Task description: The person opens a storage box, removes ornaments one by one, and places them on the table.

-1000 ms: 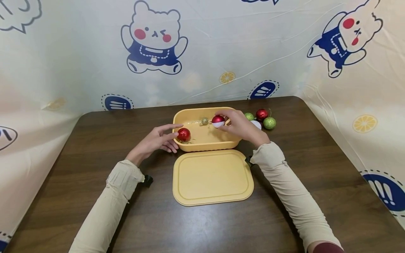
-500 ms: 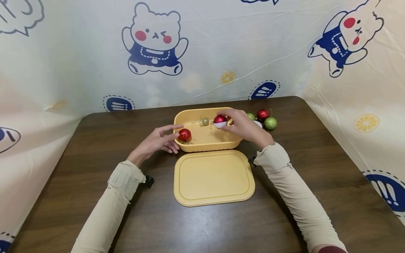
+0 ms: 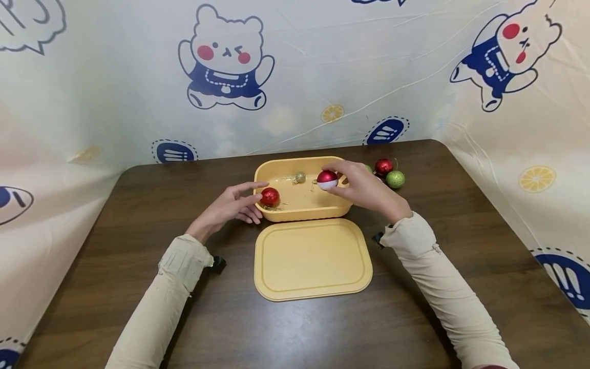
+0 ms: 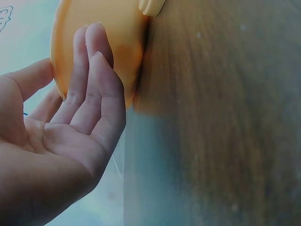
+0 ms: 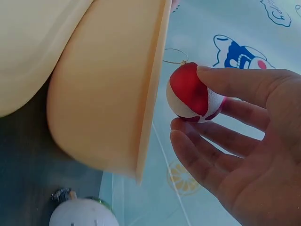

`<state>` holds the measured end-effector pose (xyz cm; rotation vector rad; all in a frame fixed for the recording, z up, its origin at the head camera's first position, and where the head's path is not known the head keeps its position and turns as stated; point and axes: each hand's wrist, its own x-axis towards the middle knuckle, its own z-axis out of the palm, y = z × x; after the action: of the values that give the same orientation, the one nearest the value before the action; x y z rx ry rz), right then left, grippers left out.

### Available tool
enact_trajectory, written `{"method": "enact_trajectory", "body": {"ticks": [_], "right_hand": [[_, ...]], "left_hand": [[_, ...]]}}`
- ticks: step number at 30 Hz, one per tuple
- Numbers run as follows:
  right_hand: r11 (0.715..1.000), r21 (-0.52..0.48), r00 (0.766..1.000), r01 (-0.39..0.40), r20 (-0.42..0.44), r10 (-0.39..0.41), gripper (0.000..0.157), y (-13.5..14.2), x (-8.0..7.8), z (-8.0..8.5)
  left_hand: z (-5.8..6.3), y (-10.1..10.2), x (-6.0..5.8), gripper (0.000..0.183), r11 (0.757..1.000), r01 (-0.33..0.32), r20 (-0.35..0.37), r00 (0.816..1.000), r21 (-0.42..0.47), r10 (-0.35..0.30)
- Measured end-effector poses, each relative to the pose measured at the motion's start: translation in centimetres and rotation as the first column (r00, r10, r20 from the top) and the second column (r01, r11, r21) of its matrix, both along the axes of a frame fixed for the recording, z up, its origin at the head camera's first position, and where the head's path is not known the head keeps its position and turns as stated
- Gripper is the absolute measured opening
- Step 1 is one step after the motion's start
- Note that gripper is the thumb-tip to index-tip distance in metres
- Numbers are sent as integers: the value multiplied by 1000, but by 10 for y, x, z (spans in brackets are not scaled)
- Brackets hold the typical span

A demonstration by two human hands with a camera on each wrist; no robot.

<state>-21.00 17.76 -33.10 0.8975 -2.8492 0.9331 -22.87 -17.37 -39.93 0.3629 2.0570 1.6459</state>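
Note:
Over the right part of a yellow lunch-box-like container [image 3: 301, 211], my right hand [image 3: 364, 189] pinches a red and white Christmas ball [image 3: 327, 179] between thumb and fingers. In the right wrist view, the ball [image 5: 193, 92] hangs above the rim, its gold loop pointing toward the container. My left hand [image 3: 228, 206] holds the container's left end: thumb and index finger reach over the rim, with the other fingers along the outer wall [image 4: 101, 89]. Inside lie a shiny red Christmas ball [image 3: 270, 197], close to the left thumb, and a small gold ball [image 3: 300, 177].
A yellow lid [image 3: 313, 259] lies flat on the wooden table [image 3: 295, 333] in front of the container. To the right are a red ball [image 3: 384, 166] and a green glitter ball [image 3: 395, 179], plus others partly behind my right hand. A printed cloth [image 3: 299, 77] stands behind the table.
My right hand has shifted slightly right with the red and white ball, staying over the container. The left hand keeps its place at the left rim.

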Motion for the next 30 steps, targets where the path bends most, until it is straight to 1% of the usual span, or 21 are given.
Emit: {"method": "enact_trajectory", "body": {"ticks": [8, 14, 23, 26, 30], "right_hand": [[999, 22, 998, 46, -38, -45, 49, 20, 9, 1], [996, 21, 996, 91, -21, -90, 51, 34, 16, 4], [990, 10, 989, 143, -47, -142, 47, 58, 13, 8], [985, 31, 985, 168, -46, -167, 44, 68, 10, 9], [972, 76, 975, 221, -29, -219, 43, 84, 7, 11]], "left_hand": [[0, 0, 0, 51, 1000, 0, 3, 1000, 3, 0], [0, -1, 0, 52, 1000, 2, 4, 1000, 2, -2], [-1, 0, 1, 53, 1000, 0, 10, 1000, 9, 0], [-1, 0, 1, 52, 1000, 0, 9, 1000, 9, 0], [0, -1, 0, 51, 1000, -3, 5, 1000, 4, 3]]}}
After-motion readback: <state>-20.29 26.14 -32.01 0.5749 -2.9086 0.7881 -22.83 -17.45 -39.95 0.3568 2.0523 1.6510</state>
